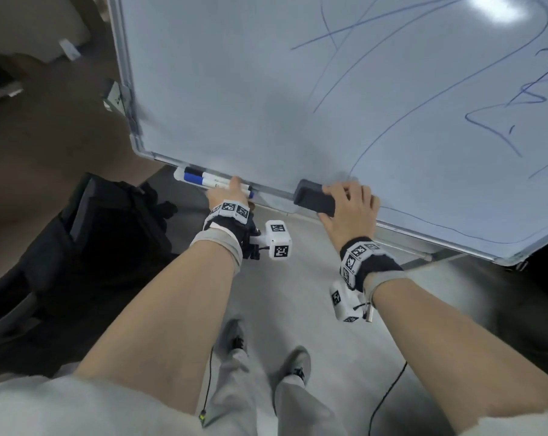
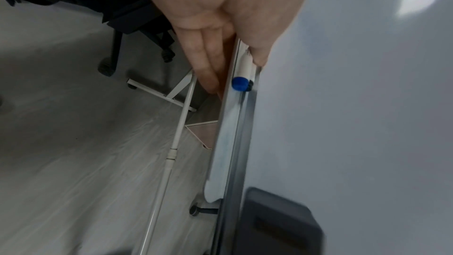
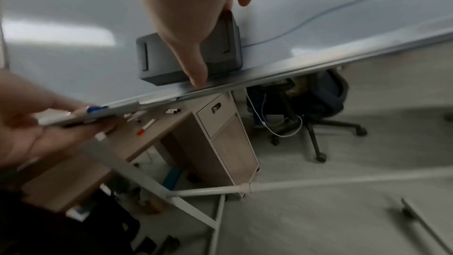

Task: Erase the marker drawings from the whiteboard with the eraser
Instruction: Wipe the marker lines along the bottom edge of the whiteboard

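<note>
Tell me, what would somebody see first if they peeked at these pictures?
Probably the big whiteboard, tilted in front of the person, with blue marker drawings looping across its right side. Next, the dark grey eraser at the board's bottom edge, gripped by the right hand. To its left, the left hand rests on the tray where the markers lie.

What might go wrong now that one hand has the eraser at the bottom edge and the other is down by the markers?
1. The left hand grips the tray beside the markers; a jolt might knock them to the floor.
2. The right hand holds the eraser only by one end, so it may twist or slip when pressed.
3. The blue lines stretch far up the whiteboard, which stands on a thin-legged stand; hard wiping may rock it.
</note>
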